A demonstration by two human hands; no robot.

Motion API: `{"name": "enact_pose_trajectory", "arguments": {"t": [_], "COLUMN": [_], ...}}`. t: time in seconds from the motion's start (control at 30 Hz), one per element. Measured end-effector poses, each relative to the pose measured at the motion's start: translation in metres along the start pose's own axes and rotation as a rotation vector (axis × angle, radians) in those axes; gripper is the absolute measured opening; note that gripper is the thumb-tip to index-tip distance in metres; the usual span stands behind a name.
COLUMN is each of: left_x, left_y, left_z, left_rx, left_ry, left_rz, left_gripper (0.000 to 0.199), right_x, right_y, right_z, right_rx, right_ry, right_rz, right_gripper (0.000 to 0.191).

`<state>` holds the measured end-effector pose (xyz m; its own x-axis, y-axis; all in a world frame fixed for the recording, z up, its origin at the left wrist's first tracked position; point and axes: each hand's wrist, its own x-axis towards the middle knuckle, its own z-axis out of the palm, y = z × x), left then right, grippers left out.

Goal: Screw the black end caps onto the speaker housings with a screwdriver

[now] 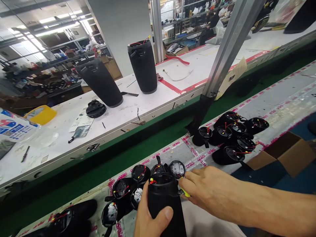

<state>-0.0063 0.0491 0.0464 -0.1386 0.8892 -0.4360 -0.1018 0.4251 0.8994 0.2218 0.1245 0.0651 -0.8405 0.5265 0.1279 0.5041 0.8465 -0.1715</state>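
A black cylindrical housing stands upright at the bottom centre, its open top showing a red wire and a yellow connector. My left hand is wrapped round its left side, thumb across the front. At the right of its rim, my right hand is closed on a small yellow tool, whose metal end touches the housing near the rim. The far fingers of my right hand are partly hidden. Just behind are several more open black housings, some with red wires and some with silvery material inside.
Several wired housings stand on the lower bench at right, beside an open cardboard box. Across a green belt, a white shelf holds two tall black cylinders and yellow tape. A metal post rises at right.
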Motion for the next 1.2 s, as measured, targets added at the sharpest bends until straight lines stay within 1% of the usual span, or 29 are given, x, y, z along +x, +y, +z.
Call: {"name": "enact_pose_trajectory", "arguments": {"t": [0.23, 0.33, 0.43, 0.57, 0.67, 0.73, 0.83, 0.97, 1.03, 1.13, 1.2], "left_x": [0.000, -0.001, -0.002, -0.004, -0.004, -0.004, -0.004, -0.003, -0.002, 0.000, 0.002], "left_y": [0.000, -0.001, -0.003, -0.004, -0.004, -0.005, -0.008, -0.015, -0.018, -0.019, -0.016], "left_z": [0.000, -0.001, -0.002, 0.000, 0.000, -0.001, -0.002, -0.003, -0.004, -0.005, -0.003], "left_rx": [0.020, 0.040, 0.072, 0.118, 0.141, 0.173, 0.241, 0.266, 0.280, 0.203, 0.072], "left_ry": [0.004, 0.027, 0.043, 0.064, 0.052, 0.052, 0.069, 0.077, 0.080, 0.077, 0.017], "left_rz": [-0.006, 0.011, 0.022, 0.041, 0.055, 0.063, 0.067, 0.080, 0.084, 0.019, -0.018], "left_gripper": [0.096, 0.094, 0.095, 0.098, 0.093, 0.091, 0.093, 0.093, 0.095, 0.096, 0.093], "right_x": [-0.004, -0.003, -0.001, 0.001, 0.002, 0.003, 0.003, 0.002, 0.003, 0.008, 0.011], "right_y": [-0.002, -0.002, -0.002, -0.004, -0.006, -0.007, -0.008, -0.009, -0.008, -0.004, -0.001], "right_z": [0.005, 0.005, 0.002, -0.003, -0.006, -0.007, -0.004, 0.004, 0.004, -0.004, -0.011], "right_rx": [-0.028, -0.043, -0.039, -0.076, -0.109, -0.100, -0.074, -0.057, -0.047, 0.046, 0.181], "right_ry": [-0.012, -0.017, -0.017, -0.072, -0.110, -0.109, -0.118, -0.183, -0.204, -0.182, -0.118], "right_rz": [0.005, -0.007, -0.043, -0.096, -0.101, -0.101, -0.093, -0.070, -0.049, -0.028, 0.035], "right_gripper": [0.022, 0.017, 0.018, 0.021, 0.020, 0.020, 0.021, 0.023, 0.024, 0.013, 0.008]}}
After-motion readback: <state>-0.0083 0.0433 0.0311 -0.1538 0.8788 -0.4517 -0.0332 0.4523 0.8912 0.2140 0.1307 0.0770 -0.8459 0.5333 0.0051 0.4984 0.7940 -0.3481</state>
